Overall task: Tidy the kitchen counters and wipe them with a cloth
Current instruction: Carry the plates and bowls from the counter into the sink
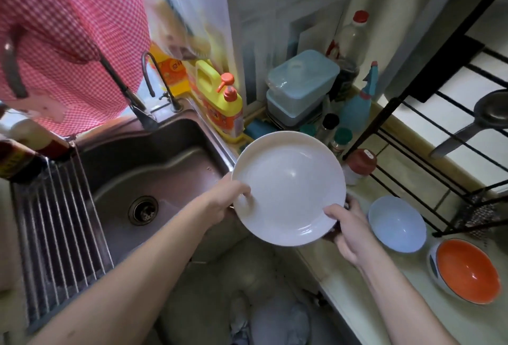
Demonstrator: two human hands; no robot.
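A large white plate (288, 182) is held tilted above the counter's corner, between the sink and the counter. My left hand (226, 201) grips its left rim, thumb on the inside. My right hand (347, 228) grips its lower right rim, thumb on top and fingers underneath. A pale blue bowl (397, 223) sits on the counter (365, 298) just right of my right hand. Further right stands an orange bowl with a white outside (467, 269).
The steel sink (165, 168) lies to the left with a roll-up drying rack (55, 223) over its left side. Yellow detergent bottles (220, 97), a blue lidded box (299, 80), a spray bottle (357, 105) and small jars crowd the back. A black wire rack (428, 138) stands at right.
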